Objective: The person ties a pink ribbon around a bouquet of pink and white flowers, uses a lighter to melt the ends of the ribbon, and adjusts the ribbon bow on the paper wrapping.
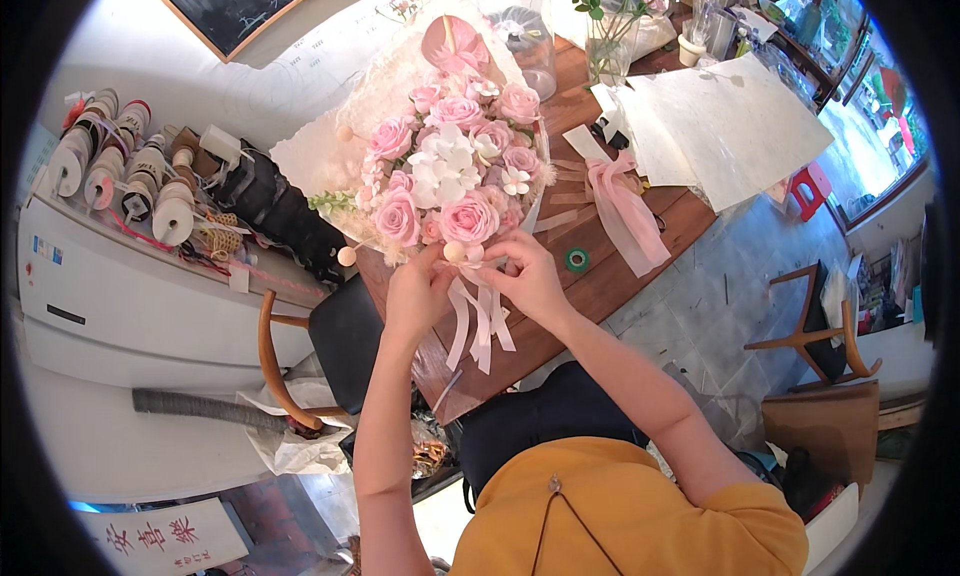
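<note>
A bouquet of pink roses (469, 217) and white hydrangea-like blossoms (444, 172) lies on the wooden table, with a pink anthurium (454, 44) at its far end. Cream wrapping paper (322, 140) spreads behind the flowers. At the near end, my left hand (421, 283) and my right hand (528, 271) pinch a pale pink ribbon (480, 321) from both sides. Its several tails hang down over the table. Between my hands sits a round peach ball (454, 252). My fingers partly hide where the ribbon gathers.
Pink gauzy ribbon (622, 208), a green tape roll (577, 260) and cream paper sheets (720, 125) lie right of the bouquet on the wooden table (660, 234). Clear vases (540, 58) stand behind. Ribbon spools (172, 212) line the white cabinet top at left. A chair (341, 343) adjoins the table.
</note>
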The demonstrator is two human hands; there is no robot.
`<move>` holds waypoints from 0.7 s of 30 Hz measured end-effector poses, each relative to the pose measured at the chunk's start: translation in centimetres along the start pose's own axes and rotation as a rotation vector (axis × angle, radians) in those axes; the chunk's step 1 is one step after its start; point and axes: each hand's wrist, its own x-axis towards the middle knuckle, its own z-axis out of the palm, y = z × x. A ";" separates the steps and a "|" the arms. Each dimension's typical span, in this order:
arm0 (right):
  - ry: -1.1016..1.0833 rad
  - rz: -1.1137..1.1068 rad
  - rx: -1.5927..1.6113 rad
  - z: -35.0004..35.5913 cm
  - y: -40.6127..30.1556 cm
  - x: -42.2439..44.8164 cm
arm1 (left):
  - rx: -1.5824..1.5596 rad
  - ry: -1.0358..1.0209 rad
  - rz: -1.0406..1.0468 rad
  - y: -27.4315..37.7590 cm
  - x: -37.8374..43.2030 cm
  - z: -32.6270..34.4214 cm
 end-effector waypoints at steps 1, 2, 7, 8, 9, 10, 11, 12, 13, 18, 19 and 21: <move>0.007 0.075 0.059 0.1 0.2 -0.4 | -0.001 0.015 0.023 -0.3 0.0 0.2; 0.011 0.077 0.060 0.2 0.4 -0.5 | -0.003 0.030 0.047 -0.3 0.0 0.3; -0.191 0.419 0.511 1.3 0.1 0.2 | 0.013 0.046 0.057 -0.3 -0.1 0.5; -0.183 0.418 0.513 1.4 -0.1 0.1 | -0.015 0.053 0.054 -0.6 -0.1 0.8; -0.164 0.423 0.567 1.4 -0.5 0.1 | -0.014 0.050 0.059 -0.8 -0.1 0.9; -0.145 0.426 0.621 1.5 -0.7 0.1 | 0.004 0.063 0.088 -1.1 -0.2 1.0; -0.139 0.425 0.621 1.7 -0.7 0.2 | 0.022 0.077 0.118 -1.3 -0.2 1.0; -0.095 0.442 0.638 1.9 -0.9 0.3 | 0.022 0.074 0.121 -1.6 -0.1 1.2; -0.051 0.458 0.655 2.0 -1.1 0.4 | -0.003 0.069 0.119 -1.8 -0.1 1.3; -0.115 0.768 0.799 0.7 -3.6 0.2 | -0.026 0.038 0.081 -1.5 -0.2 1.2; -0.113 0.794 0.813 0.7 -3.7 0.2 | -0.031 0.048 0.094 -1.4 -0.2 1.2; -0.098 0.820 0.810 1.0 -4.0 0.5 | -0.037 0.054 0.107 -1.3 -0.2 1.1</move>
